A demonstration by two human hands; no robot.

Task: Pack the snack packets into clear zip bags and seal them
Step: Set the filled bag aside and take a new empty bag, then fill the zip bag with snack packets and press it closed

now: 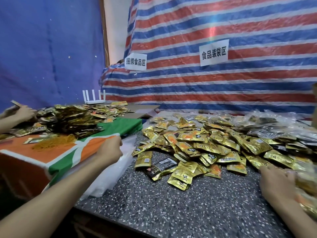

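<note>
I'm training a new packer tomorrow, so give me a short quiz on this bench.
1. True or false: the rubber bands lie on the speckled counter.
2. The loose snack packets are mostly: A gold, B blue, C white.
3. Fill in: the ___ hand is at the stack of clear bags.
Key: 1 false, they lie on the orange cloth; 2 A; 3 the left hand.

The snack packets [197,146] lie heaped on the table [171,212], with zip bags [120,170] stacked at their left.
</note>
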